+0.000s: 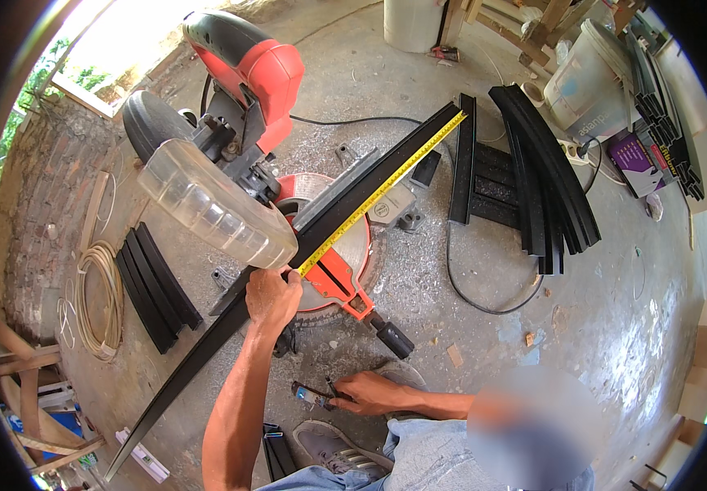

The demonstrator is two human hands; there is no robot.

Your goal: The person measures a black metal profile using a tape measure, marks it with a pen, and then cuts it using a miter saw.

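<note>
A long black metal profile [177, 391] lies slantwise across a red and grey mitre saw [338, 282], along its fence. A yellow tape measure blade [382, 195] is stretched on the profile, from my left hand up to the far end. My left hand [273, 296] is closed at the near end of the blade, beside the saw's clear guard [210, 203]; no tape case shows. Low over the floor, my right hand [361, 393] is closed round a small dark tool with a blue patch [311, 396], whose kind I cannot make out.
Short black profiles [153, 286] lie left of the saw beside a coiled hose [98, 303]. More black profiles [545, 176] are stacked at the right, near a white bucket [589, 86]. A black cable [450, 260] loops over the chip-strewn floor.
</note>
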